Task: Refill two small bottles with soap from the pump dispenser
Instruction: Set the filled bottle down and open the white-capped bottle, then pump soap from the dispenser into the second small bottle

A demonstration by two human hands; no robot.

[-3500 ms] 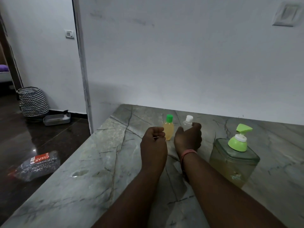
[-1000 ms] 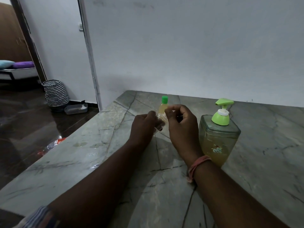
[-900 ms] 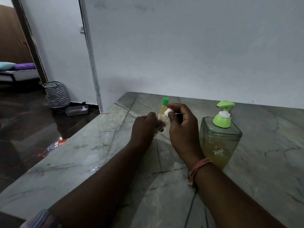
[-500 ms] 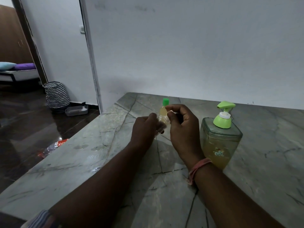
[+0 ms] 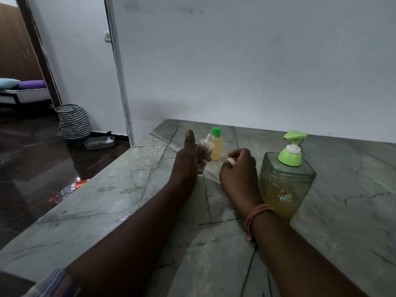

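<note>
Left hand (image 5: 185, 161) grips uncapped empty clear small bottle (image 5: 204, 147); right hand (image 5: 239, 168) pinches white cap (image 5: 231, 161); yellow-filled green-capped bottle (image 5: 216, 144) behind, half-full green-pump square dispenser (image 5: 286, 185) right.

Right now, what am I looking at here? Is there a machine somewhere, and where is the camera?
No machine: a person works with bare hands, and the single camera sits on their head, looking forward and down. The left hand holds a small clear bottle with its neck open. The right hand pinches the small white cap. Behind them, on the marble counter, stands a second small bottle with a green cap, holding yellowish liquid. To the right stands the pump dispenser, with a green pump and yellowish soap. The open bottle looks ready to be filled.
</note>
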